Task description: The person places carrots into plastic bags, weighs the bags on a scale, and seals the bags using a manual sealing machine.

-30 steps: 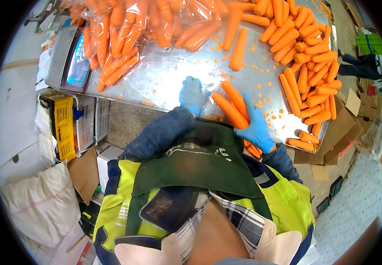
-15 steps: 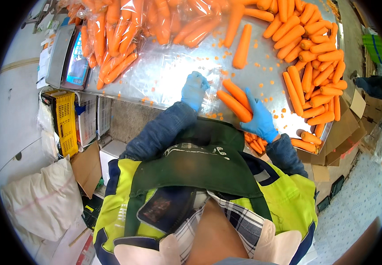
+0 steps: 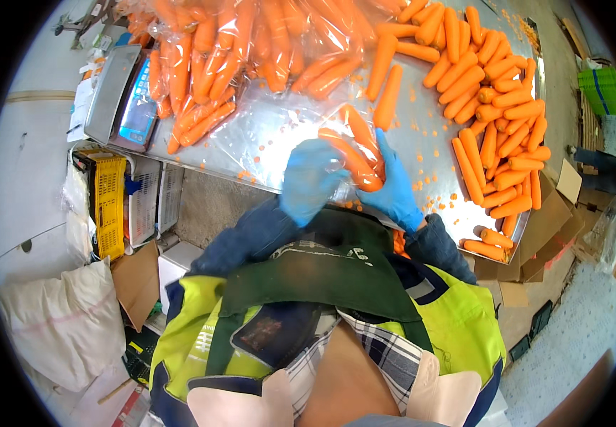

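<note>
Two carrots (image 3: pixel 353 162) lie side by side in front of me, with clear film over at least part of them. My right hand (image 3: pixel 395 191), in a blue glove, is closed round their right side and lower ends. The clear plastic bag (image 3: pixel 251 132) spreads over the bright metal table to the left of these carrots. Its near edge is at my left hand (image 3: pixel 309 181), also blue-gloved and smeared by motion; the fingers look closed on the film beside the carrots. How far the carrots sit inside the bag is hard to tell through the glare.
Filled clear bags of carrots (image 3: pixel 215 57) crowd the table's far left, by a scale with a blue panel (image 3: pixel 137 107). A heap of loose carrots (image 3: pixel 500 121) covers the right side. Orange crumbs dot the metal table (image 3: pixel 429 171). Below stand a yellow crate (image 3: pixel 108 206) and cardboard boxes (image 3: pixel 546 220).
My right hand has carried the two carrots left, to the bag and my left hand. Film now lies over them. The left hand has shifted slightly nearer to me.
</note>
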A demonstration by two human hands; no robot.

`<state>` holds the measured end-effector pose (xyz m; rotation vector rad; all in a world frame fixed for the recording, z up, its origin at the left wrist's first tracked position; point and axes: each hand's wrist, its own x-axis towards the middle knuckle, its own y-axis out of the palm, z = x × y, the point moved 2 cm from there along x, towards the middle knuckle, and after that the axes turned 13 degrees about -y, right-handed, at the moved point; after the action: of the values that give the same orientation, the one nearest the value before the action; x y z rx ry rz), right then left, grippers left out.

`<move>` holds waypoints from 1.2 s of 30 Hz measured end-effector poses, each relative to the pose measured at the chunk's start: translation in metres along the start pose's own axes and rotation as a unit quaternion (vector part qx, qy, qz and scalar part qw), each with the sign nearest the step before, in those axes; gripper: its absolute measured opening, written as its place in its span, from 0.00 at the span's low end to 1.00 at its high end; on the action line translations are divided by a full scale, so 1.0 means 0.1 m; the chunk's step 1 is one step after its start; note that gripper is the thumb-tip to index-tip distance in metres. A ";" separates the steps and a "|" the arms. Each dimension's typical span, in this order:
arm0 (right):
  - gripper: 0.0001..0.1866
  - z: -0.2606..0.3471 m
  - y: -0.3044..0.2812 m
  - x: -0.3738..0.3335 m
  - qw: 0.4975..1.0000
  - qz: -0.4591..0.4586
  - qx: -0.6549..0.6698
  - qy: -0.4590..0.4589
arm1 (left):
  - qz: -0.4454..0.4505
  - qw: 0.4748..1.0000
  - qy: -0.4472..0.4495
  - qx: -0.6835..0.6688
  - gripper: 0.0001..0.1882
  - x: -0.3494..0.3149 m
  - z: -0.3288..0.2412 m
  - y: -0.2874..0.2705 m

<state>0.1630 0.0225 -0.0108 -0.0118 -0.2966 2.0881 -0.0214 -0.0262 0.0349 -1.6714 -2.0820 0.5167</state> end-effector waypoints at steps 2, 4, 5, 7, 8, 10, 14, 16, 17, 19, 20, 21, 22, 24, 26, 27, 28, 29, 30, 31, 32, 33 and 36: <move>0.57 0.20 0.01 0.04 0.999 -0.019 -0.039 0.000 | -0.119 0.987 -0.104 0.026 0.19 -0.07 -0.07 -0.39; 0.58 0.35 0.06 0.16 0.999 0.020 -0.003 0.037 | 0.101 0.913 -0.367 -0.146 0.23 -0.10 0.16 -0.24; 0.58 0.41 0.11 0.21 0.998 0.037 -0.010 0.053 | 0.174 0.866 -0.404 -0.239 0.21 -0.08 0.24 -0.21; 0.53 0.56 0.15 0.35 0.992 0.091 -0.015 0.084 | 0.218 0.818 -0.405 -0.345 0.19 -0.05 0.28 -0.30; 0.49 0.73 0.11 0.44 0.988 0.102 0.046 0.105 | 0.195 0.832 -0.376 -0.359 0.18 0.00 0.22 -0.44; 0.41 1.07 0.04 0.61 0.968 0.128 0.162 0.144 | 0.194 0.826 -0.346 -0.401 0.20 0.12 0.16 -0.77; 0.22 1.21 0.15 0.99 0.971 0.118 0.160 0.132 | 0.182 0.815 -0.319 -0.448 0.18 0.21 0.13 -1.40; 0.18 1.45 0.34 1.22 0.985 0.067 0.145 0.067 | 0.184 0.812 -0.296 -0.467 0.16 0.23 0.02 -1.76; 0.18 1.65 0.39 1.33 0.986 0.069 0.150 0.030 | 0.189 0.808 -0.270 -0.488 0.15 0.23 -0.01 -1.94; 0.18 2.05 0.53 1.54 0.979 0.067 0.194 -0.011 | 0.213 0.760 -0.242 -0.564 0.11 0.25 -0.10 -2.34; 0.18 2.18 0.64 1.64 0.975 0.072 0.203 -0.048 | 0.174 0.773 -0.246 -0.558 0.12 0.31 -0.13 -2.53; 0.18 2.31 0.76 1.75 0.970 0.077 0.213 -0.084 | 0.134 0.785 -0.249 -0.551 0.14 0.41 -0.15 -2.72; 0.19 2.40 0.89 1.86 0.962 0.091 0.231 -0.119 | 0.084 0.796 -0.256 -0.542 0.17 0.48 -0.12 -2.94; 0.22 2.54 1.11 2.03 0.955 0.119 0.245 -0.120 | 0.152 0.783 -0.124 -0.591 0.08 0.78 0.07 -3.43; 0.23 2.63 1.31 2.16 0.960 0.105 0.238 -0.104 | 0.103 0.828 -0.083 -0.544 0.09 1.07 0.18 -3.97; 0.24 2.52 1.34 2.21 0.966 0.110 0.214 -0.098 | 0.096 0.841 -0.080 -0.526 0.09 1.25 0.22 -4.22; 0.23 2.44 1.42 2.21 0.964 0.140 0.210 -0.083 | 0.148 0.816 -0.061 -0.556 0.07 1.38 0.30 -4.48; 0.22 2.34 1.47 2.17 0.964 0.164 0.200 -0.065 | 0.081 0.873 -0.049 -0.479 0.05 1.51 0.35 -4.71; 0.22 2.17 1.53 2.14 0.963 0.184 0.194 -0.037 | 0.011 0.917 -0.038 -0.397 0.05 1.61 0.41 -4.93; 0.21 2.03 1.60 2.07 0.960 0.205 0.189 -0.007 | 0.041 0.928 -0.030 -0.368 0.11 1.66 0.50 -5.15; 0.21 1.96 1.69 1.95 0.959 0.197 0.201 0.028 | 0.015 0.923 -0.035 -0.382 0.10 1.65 0.64 -5.31; 0.20 1.82 1.75 1.86 0.963 0.186 0.192 0.049 | -0.008 0.916 -0.041 -0.399 0.10 1.64 0.83 -5.43; 0.20 1.40 1.84 1.49 0.953 0.147 0.241 0.111 | -0.040 0.891 -0.097 -0.443 0.11 1.38 1.57 -5.63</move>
<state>-0.0870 0.0317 0.1020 0.0025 0.3770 2.3783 -0.5948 -0.0133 0.2130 -2.0109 -2.7511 -0.4030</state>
